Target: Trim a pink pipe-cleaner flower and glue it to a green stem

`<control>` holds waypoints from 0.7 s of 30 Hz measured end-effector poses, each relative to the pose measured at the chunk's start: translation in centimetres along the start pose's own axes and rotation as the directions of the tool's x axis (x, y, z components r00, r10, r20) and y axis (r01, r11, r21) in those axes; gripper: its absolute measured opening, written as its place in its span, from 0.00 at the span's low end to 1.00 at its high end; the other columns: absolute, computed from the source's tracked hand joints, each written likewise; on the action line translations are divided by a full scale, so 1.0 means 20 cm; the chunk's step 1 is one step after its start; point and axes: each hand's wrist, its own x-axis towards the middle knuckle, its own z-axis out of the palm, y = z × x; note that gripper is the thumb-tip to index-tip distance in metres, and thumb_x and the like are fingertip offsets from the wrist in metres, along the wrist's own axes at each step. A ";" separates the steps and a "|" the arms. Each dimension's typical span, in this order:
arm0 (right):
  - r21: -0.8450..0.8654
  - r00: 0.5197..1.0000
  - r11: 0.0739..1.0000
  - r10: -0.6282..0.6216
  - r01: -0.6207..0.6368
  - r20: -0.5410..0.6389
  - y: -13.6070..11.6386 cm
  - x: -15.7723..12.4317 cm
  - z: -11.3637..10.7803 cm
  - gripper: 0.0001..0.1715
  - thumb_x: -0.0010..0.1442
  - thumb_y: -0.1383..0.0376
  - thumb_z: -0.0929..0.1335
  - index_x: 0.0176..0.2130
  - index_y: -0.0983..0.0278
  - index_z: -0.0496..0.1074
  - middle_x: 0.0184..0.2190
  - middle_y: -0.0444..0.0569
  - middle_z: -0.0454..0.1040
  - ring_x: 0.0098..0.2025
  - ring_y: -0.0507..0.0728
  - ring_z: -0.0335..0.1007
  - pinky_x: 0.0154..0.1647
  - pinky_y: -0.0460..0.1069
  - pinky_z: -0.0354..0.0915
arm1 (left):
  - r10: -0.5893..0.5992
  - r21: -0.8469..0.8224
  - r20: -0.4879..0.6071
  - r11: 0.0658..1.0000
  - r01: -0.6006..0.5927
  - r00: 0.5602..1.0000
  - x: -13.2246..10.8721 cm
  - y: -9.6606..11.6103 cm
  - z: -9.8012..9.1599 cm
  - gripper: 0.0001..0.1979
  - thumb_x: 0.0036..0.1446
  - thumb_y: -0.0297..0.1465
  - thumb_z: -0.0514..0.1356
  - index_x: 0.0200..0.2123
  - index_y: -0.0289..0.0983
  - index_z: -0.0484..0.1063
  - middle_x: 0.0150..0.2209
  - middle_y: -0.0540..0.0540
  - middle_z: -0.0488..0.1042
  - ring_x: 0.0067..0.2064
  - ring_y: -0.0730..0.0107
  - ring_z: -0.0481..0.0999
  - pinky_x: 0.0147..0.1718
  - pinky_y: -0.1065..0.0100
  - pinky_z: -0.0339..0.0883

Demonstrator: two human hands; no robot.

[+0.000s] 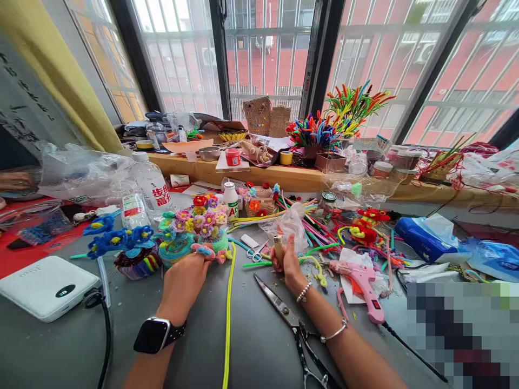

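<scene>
My left hand [184, 282] pinches a small pink-and-blue pipe-cleaner piece [203, 249] in front of the fuzzy flower pots. The fingers of my right hand [291, 265] are closed around a tan lighter [278, 249], held upright; no flame shows. Between the hands, a long yellow pipe cleaner [229, 313] runs toward the table's near edge. Large black-handled scissors [284, 312] lie open beneath my right forearm. Left of my left hand stand a pot of blue pipe-cleaner flowers [135, 243] and a turquoise pot [174, 249] with pastel blooms.
A pink glue gun [365, 283] rests on paper at right, its black cord trailing forward. A white power bank [48, 287] lies at left. Behind are a water bottle [149, 186], small scissors [255, 254], loose pipe cleaners [316, 232] and a tissue pack [430, 237].
</scene>
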 end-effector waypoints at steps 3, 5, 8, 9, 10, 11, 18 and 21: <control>-0.006 1.000 1.000 -0.007 0.007 0.009 0.00 0.00 0.00 0.41 0.47 0.37 0.46 0.14 0.66 0.61 0.08 0.38 0.53 0.09 0.44 0.44 0.09 0.40 0.39 | -0.040 0.021 0.108 0.999 0.038 0.993 0.00 0.01 0.03 0.13 0.53 0.31 0.47 0.37 0.35 0.68 0.30 0.41 0.75 0.33 0.55 0.74 0.24 0.67 0.62; -0.012 1.000 1.000 -0.015 0.015 0.021 0.00 0.00 0.00 0.41 0.46 0.37 0.46 0.15 0.66 0.61 0.08 0.38 0.54 0.09 0.43 0.45 0.10 0.40 0.39 | -0.025 0.021 0.129 1.000 0.022 0.991 0.00 0.01 0.04 0.13 0.53 0.31 0.47 0.39 0.35 0.66 0.33 0.41 0.75 0.35 0.57 0.74 0.26 0.68 0.63; -0.015 0.998 0.999 -0.027 0.028 0.048 0.01 -0.01 0.00 0.41 0.46 0.37 0.46 0.15 0.66 0.61 0.08 0.38 0.54 0.09 0.44 0.45 0.10 0.40 0.39 | 0.008 0.022 0.112 1.000 -0.010 0.994 0.00 -0.01 0.06 0.13 0.54 0.30 0.47 0.42 0.36 0.65 0.36 0.42 0.74 0.37 0.59 0.74 0.27 0.69 0.64; -0.015 0.998 0.999 -0.031 0.032 0.058 0.01 -0.01 0.01 0.41 0.46 0.37 0.46 0.16 0.66 0.61 0.08 0.38 0.54 0.09 0.44 0.45 0.10 0.40 0.39 | 0.013 0.029 0.100 0.999 -0.016 0.995 0.00 -0.01 0.07 0.13 0.54 0.30 0.47 0.41 0.36 0.65 0.35 0.42 0.74 0.36 0.59 0.74 0.26 0.69 0.64; -0.015 0.997 0.999 -0.036 0.037 0.069 0.01 -0.01 0.01 0.41 0.47 0.37 0.45 0.16 0.66 0.61 0.09 0.38 0.53 0.10 0.44 0.44 0.10 0.40 0.39 | 0.018 0.038 0.090 0.999 -0.022 0.996 0.00 -0.02 0.07 0.12 0.53 0.30 0.47 0.39 0.36 0.66 0.34 0.42 0.74 0.35 0.59 0.74 0.26 0.69 0.65; -0.015 0.996 0.999 -0.041 0.043 0.080 0.01 0.00 0.01 0.41 0.47 0.37 0.45 0.16 0.66 0.61 0.09 0.38 0.53 0.10 0.44 0.44 0.10 0.40 0.40 | 0.025 0.047 0.080 0.998 -0.029 0.996 0.00 -0.02 0.07 0.11 0.53 0.29 0.48 0.37 0.35 0.68 0.33 0.42 0.75 0.35 0.58 0.74 0.26 0.68 0.65; -0.054 0.974 0.981 -0.176 0.185 0.143 0.02 0.01 0.02 0.23 0.50 0.47 0.58 0.32 0.64 0.62 0.20 0.40 0.61 0.17 0.46 0.55 0.15 0.41 0.53 | 0.063 0.068 -0.017 0.996 -0.062 0.998 -0.03 -0.04 0.04 0.15 0.55 0.29 0.45 0.38 0.33 0.68 0.34 0.39 0.74 0.35 0.59 0.74 0.30 0.67 0.65; -0.112 0.948 0.956 -0.246 0.272 0.202 0.01 -0.01 0.03 0.22 0.45 0.60 0.66 0.41 0.62 0.58 0.26 0.41 0.63 0.25 0.49 0.61 0.22 0.43 0.61 | 0.094 0.053 -0.099 0.995 -0.089 0.991 -0.05 -0.04 0.02 0.16 0.56 0.29 0.44 0.42 0.34 0.67 0.32 0.41 0.75 0.33 0.60 0.75 0.28 0.68 0.66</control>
